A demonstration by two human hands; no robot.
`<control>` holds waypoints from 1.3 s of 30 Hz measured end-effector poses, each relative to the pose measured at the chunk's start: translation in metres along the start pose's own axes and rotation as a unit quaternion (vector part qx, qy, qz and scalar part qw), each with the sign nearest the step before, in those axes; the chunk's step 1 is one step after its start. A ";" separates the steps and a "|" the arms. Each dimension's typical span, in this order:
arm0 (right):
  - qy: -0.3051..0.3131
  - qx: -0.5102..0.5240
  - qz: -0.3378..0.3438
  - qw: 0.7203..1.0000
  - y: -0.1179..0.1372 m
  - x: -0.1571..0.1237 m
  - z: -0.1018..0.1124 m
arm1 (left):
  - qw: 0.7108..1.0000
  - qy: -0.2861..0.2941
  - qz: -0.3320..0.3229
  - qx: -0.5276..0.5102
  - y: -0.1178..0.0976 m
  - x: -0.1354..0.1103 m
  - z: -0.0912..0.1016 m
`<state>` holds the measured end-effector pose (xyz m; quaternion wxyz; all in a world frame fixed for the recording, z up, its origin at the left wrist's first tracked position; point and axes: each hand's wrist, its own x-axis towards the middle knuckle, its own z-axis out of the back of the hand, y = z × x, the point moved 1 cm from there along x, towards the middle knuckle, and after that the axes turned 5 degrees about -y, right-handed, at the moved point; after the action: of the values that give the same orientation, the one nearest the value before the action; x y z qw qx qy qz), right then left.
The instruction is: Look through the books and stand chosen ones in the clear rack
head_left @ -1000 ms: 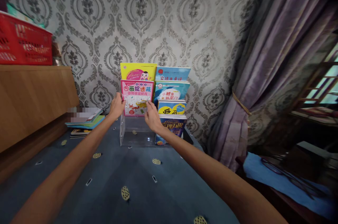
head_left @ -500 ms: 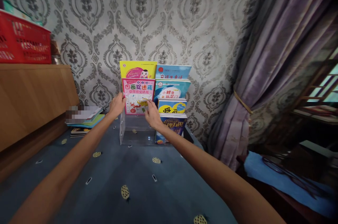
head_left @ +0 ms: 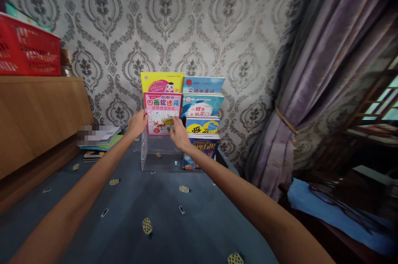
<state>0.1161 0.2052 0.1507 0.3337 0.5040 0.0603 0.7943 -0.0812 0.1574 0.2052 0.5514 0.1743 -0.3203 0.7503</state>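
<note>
A pink picture book point(head_left: 163, 108) stands upright in a clear tiered book rack point(head_left: 161, 162), in front of a yellow book point(head_left: 161, 81). My left hand point(head_left: 137, 124) is closed at its left edge, fingertips partly hidden. My right hand point(head_left: 179, 133) grips the lower right edge, thumb on the cover. The rack's right column carries a light blue book point(head_left: 203, 85), a teal book point(head_left: 203, 105), a yellow-and-blue book point(head_left: 202, 126) and a dark blue book point(head_left: 203, 148), one below another. Below the pink book, the left column's lower tiers show bare clear plastic.
A dark blue cloth with pineapple prints point(head_left: 124, 214) covers the surface. Papers and books point(head_left: 101, 139) lie left, beside a wooden cabinet point(head_left: 40, 115) bearing a red basket point(head_left: 37, 52). A tied curtain point(head_left: 289, 131) hangs right, near glasses point(head_left: 342, 208) on a blue cloth point(head_left: 301, 193).
</note>
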 end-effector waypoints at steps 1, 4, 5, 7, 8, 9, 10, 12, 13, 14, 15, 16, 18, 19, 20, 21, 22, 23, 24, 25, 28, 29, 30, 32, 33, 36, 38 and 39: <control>0.000 0.003 0.002 1.000 0.000 0.001 0.000 | 1.000 0.001 0.000 0.001 0.000 0.000 0.001; 0.001 0.003 -0.005 1.000 0.001 0.005 -0.001 | 1.000 0.002 0.004 0.001 -0.001 -0.001 0.002; 0.002 0.001 -0.009 1.000 0.002 0.006 -0.002 | 1.000 0.003 0.005 0.001 -0.001 -0.001 0.003; 0.004 0.002 -0.011 1.000 0.003 0.008 -0.002 | 1.000 0.005 0.007 0.004 -0.001 -0.001 0.003; 0.003 0.006 -0.009 1.000 0.003 0.008 -0.002 | 1.000 0.005 0.005 0.006 -0.001 -0.001 0.002; 0.002 0.009 -0.007 1.000 0.004 0.009 -0.002 | 1.000 0.005 0.003 0.008 -0.001 -0.001 0.002; 0.002 0.011 -0.007 1.000 0.004 0.009 -0.002 | 1.000 0.005 0.001 0.010 -0.001 -0.001 0.002; 0.002 0.008 -0.011 1.000 0.005 0.010 -0.001 | 1.000 0.005 -0.004 0.013 -0.001 -0.001 0.002; 0.003 0.005 -0.013 1.000 0.005 0.009 -0.001 | 1.000 0.004 -0.005 0.015 -0.001 -0.001 0.002; 0.003 0.003 -0.014 1.000 0.006 0.009 -0.001 | 1.000 0.004 -0.007 0.016 0.000 -0.001 0.002; 0.002 0.002 -0.015 1.000 0.006 0.009 -0.001 | 1.000 0.003 -0.010 0.016 0.000 -0.001 0.002; 0.002 0.002 -0.014 1.000 0.006 0.008 -0.001 | 1.000 0.002 -0.014 0.014 0.000 -0.001 0.001; 0.001 0.000 -0.008 1.000 0.006 0.005 0.000 | 1.000 -0.001 -0.023 0.008 0.001 -0.002 0.001; 0.001 -0.001 -0.005 1.000 0.005 0.004 0.000 | 1.000 -0.001 -0.028 0.004 0.002 -0.002 0.001; 0.000 -0.001 -0.001 1.000 0.005 0.003 0.001 | 0.999 -0.001 -0.033 0.001 0.002 -0.003 0.001; 0.000 -0.001 0.003 1.000 0.005 0.001 0.001 | 0.999 -0.001 -0.037 -0.001 0.003 -0.003 0.001; 0.000 0.000 0.008 1.000 0.005 0.000 0.002 | 0.999 0.001 -0.040 -0.001 0.003 -0.004 0.001; 0.001 0.002 0.011 1.000 0.005 -0.002 0.002 | 0.999 0.002 -0.043 0.000 0.003 -0.004 0.001; 0.001 0.003 0.014 1.000 0.005 -0.003 0.003 | 0.999 0.003 -0.046 0.003 0.003 -0.005 0.002; 0.003 0.003 0.015 1.000 0.005 -0.004 0.004 | 0.999 0.005 -0.047 0.008 0.003 -0.005 0.002; 0.009 0.001 0.015 1.000 0.006 -0.009 0.005 | 0.998 0.008 -0.049 0.024 0.002 -0.006 0.006; 0.009 0.001 0.015 1.000 0.006 -0.011 0.005 | 0.998 0.009 -0.050 0.029 0.002 -0.007 0.007; 0.010 0.002 0.016 1.000 0.007 -0.013 0.005 | 0.998 0.010 -0.050 0.032 0.001 -0.007 0.008; 0.011 0.004 0.021 1.000 0.006 -0.016 0.005 | 0.998 0.011 -0.047 0.033 0.001 -0.008 0.009; 0.013 0.005 0.024 1.000 0.006 -0.018 0.005 | 0.998 0.011 -0.045 0.031 0.001 -0.008 0.010; 0.018 0.009 0.025 0.999 0.004 -0.020 0.006 | 0.999 0.011 -0.039 0.027 0.001 -0.008 0.009; 0.023 0.013 0.021 0.999 0.004 -0.020 0.008 | 0.999 0.013 -0.039 0.022 0.002 -0.007 0.008; 0.025 0.015 0.019 0.999 0.004 -0.019 0.009 | 0.999 0.013 -0.037 0.019 0.003 -0.007 0.008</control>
<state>0.1264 0.1891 0.1425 0.3094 0.4902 0.0715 0.8117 -0.0825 0.1467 0.2057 0.5798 0.1865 -0.2921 0.7374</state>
